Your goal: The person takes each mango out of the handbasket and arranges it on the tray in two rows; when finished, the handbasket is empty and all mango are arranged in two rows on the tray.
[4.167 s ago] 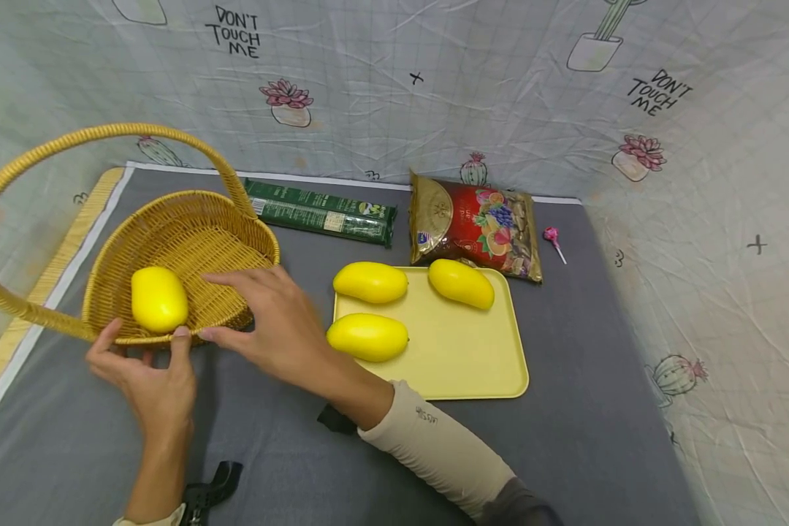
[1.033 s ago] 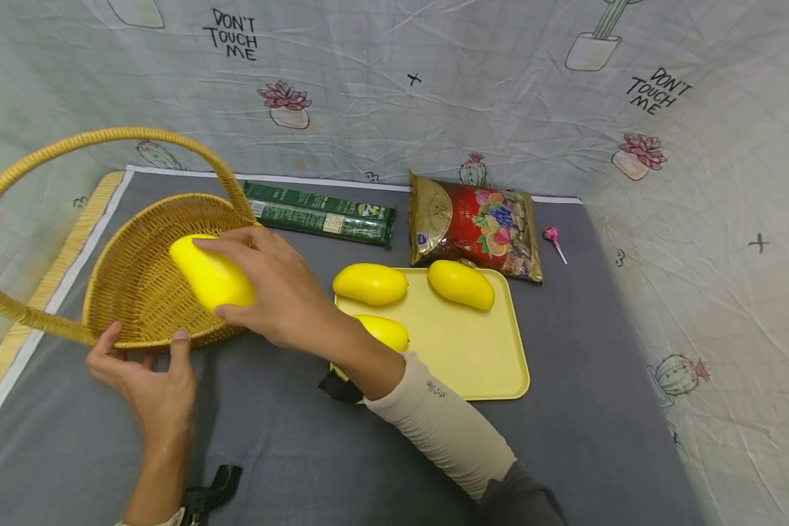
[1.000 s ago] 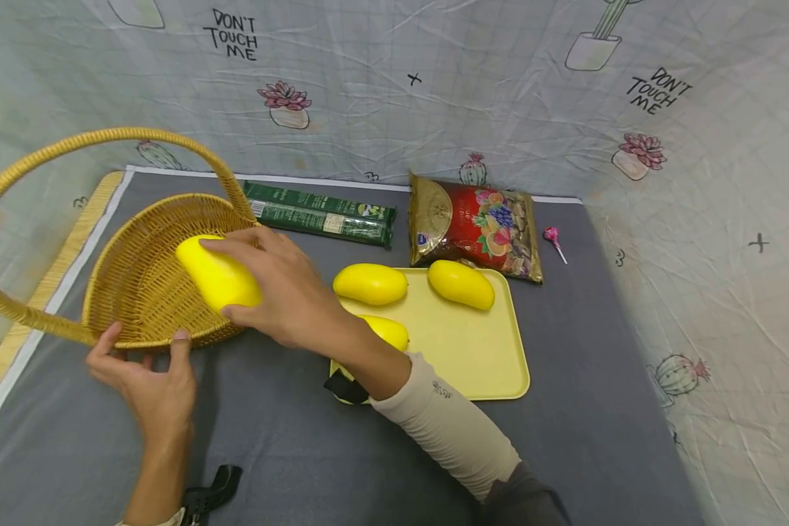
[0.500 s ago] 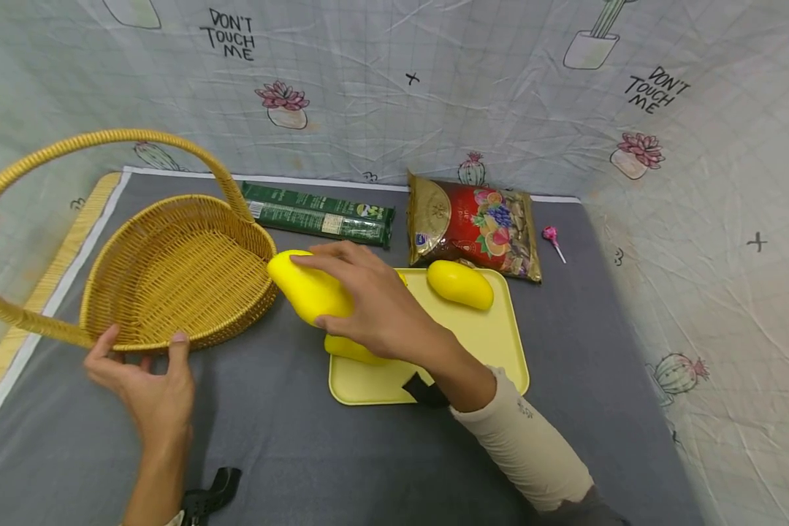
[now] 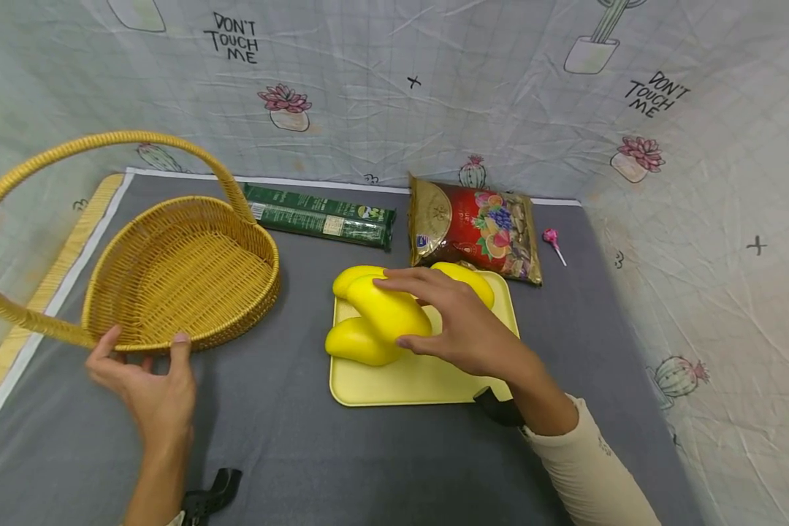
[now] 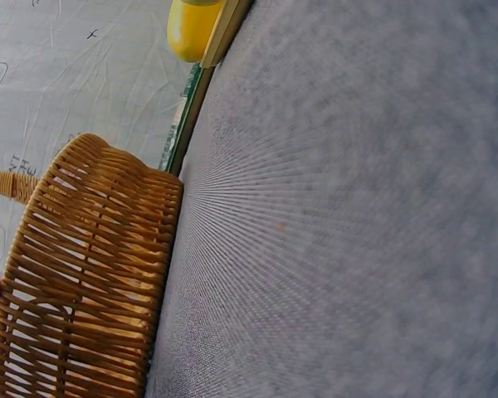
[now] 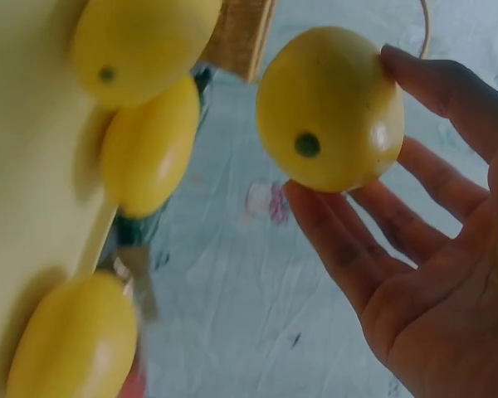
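My right hand (image 5: pixel 467 321) grips a yellow mango (image 5: pixel 389 310) between thumb and fingers, above the left part of the pale yellow tray (image 5: pixel 427 383). In the right wrist view the held mango (image 7: pixel 328 108) shows its dark stem end and hangs apart from the others. Three more mangoes lie on the tray: a near-left mango (image 5: pixel 355 343), a far-left mango (image 5: pixel 346 280) partly hidden behind the held one, and a far-right mango (image 5: pixel 473 281) partly behind my hand. My left hand (image 5: pixel 151 394) holds the near rim of the wicker basket (image 5: pixel 191 285), thumb on the rim.
Behind the tray lie a long green packet (image 5: pixel 322 215) and a red and gold candy bag (image 5: pixel 476 230). A pink lollipop (image 5: pixel 551 237) is to the bag's right. The basket's tall handle (image 5: pixel 131 137) arches at the left. A printed cloth (image 5: pixel 368 88) hangs along the back.
My right hand took hold of the mango that lay in the basket, lifted it out and carried it right, over the tray. My left hand stays on the basket rim.
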A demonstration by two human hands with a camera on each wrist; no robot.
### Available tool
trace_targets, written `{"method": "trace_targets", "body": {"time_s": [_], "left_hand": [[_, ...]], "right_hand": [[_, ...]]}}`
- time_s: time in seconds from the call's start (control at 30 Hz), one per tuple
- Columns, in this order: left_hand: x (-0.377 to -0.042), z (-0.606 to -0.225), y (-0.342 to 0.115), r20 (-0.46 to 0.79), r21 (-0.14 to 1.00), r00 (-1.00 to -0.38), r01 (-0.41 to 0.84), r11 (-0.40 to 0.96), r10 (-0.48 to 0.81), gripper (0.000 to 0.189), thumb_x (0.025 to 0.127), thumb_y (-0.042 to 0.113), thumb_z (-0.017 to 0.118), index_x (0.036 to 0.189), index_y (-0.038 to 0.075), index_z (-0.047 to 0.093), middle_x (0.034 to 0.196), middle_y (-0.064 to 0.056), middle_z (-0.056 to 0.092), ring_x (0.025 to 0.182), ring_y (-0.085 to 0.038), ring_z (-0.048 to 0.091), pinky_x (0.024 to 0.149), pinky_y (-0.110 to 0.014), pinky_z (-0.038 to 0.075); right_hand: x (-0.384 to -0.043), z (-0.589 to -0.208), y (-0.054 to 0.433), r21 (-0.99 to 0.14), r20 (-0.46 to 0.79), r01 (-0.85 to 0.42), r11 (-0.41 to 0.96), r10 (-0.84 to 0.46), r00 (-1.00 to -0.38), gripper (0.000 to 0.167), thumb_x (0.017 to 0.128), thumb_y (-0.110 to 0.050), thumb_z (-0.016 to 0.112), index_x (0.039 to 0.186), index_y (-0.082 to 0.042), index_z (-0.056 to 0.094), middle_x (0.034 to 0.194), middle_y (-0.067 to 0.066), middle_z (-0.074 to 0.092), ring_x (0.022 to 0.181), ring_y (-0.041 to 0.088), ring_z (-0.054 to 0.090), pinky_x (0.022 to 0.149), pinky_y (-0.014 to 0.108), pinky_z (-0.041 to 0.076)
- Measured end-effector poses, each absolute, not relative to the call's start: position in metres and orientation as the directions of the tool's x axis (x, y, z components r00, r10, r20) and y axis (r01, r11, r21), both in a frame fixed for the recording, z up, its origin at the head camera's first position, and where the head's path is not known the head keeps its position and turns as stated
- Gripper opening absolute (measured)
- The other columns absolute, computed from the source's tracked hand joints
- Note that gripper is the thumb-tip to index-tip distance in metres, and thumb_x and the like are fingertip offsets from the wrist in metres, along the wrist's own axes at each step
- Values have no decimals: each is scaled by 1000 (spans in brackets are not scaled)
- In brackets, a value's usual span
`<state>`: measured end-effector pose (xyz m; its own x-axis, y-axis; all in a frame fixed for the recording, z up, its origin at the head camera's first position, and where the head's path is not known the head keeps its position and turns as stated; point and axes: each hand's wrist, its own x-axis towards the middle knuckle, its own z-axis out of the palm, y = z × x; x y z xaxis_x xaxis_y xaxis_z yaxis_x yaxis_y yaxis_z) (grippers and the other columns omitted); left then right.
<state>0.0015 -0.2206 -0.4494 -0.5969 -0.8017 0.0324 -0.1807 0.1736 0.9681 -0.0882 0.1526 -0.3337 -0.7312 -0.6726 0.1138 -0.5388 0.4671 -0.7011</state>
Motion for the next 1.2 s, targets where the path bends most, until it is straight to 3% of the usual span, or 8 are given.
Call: {"method": "trace_targets", "body": {"time_s": [0.5, 0.73, 1.2], "left_hand": [[-2, -452, -221, 34, 968, -604, -177, 176, -796, 68, 101, 23, 68, 155, 29, 27, 163, 1, 11, 153, -13, 17, 128, -43, 22], [-4, -453, -223, 44, 971, -602, -162, 175, -798, 68, 101, 22, 69, 154, 30, 28, 162, 0, 13, 151, -14, 19, 124, -42, 24], [-7, -455, -222, 73, 972, -600, -135, 191, -796, 67, 100, 22, 70, 154, 29, 30, 160, 0, 15, 150, -14, 20, 122, -41, 25]], "right_hand": [[-96, -360, 213, -655, 35, -523, 545, -670, -742, 76, 85, -9, 89, 153, -18, 58, 157, 4, 58, 145, 30, 52, 108, 53, 53], [-95, -374, 223, -616, -20, -507, 603, -656, -755, 75, 85, -9, 90, 152, -19, 59, 157, 8, 57, 147, 35, 50, 115, 63, 44], [-96, -398, 229, -584, -22, -506, 634, -636, -771, 72, 86, -6, 88, 151, -19, 61, 149, 14, 57, 137, 37, 55, 111, 62, 47]]}}
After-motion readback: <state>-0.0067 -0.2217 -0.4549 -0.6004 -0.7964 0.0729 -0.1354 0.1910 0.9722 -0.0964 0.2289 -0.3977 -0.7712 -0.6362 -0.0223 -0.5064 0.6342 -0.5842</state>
